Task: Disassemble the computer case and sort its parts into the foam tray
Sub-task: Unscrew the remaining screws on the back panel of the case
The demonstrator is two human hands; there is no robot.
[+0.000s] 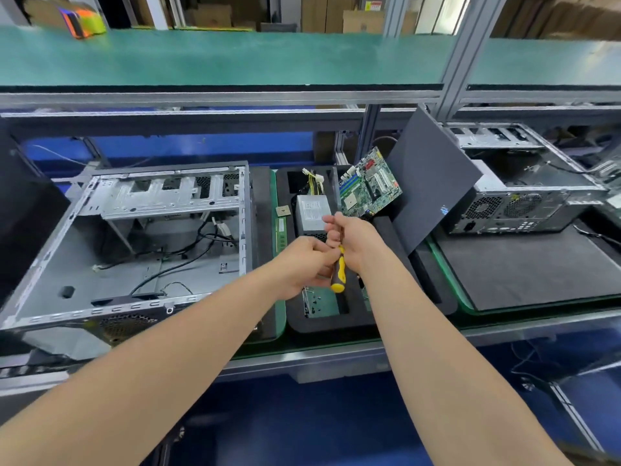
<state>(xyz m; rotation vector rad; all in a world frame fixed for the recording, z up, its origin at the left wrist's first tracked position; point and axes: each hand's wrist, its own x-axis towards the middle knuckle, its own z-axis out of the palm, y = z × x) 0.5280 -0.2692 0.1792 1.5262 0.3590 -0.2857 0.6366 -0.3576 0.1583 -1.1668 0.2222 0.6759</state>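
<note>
Both hands together above foam tray [336,322], touching each other. Right hand [351,240] grips screwdriver [339,275] at upper part; left hand [307,265] curls fingers round yellow handle. Computer case [134,237] lies open on worktop [420,334], just left of tray, apart from hands. In tray beyond hands: power supply [311,213], motherboard [369,183] tilted at far right. Side panel [433,183] leans just right of tray.
</note>
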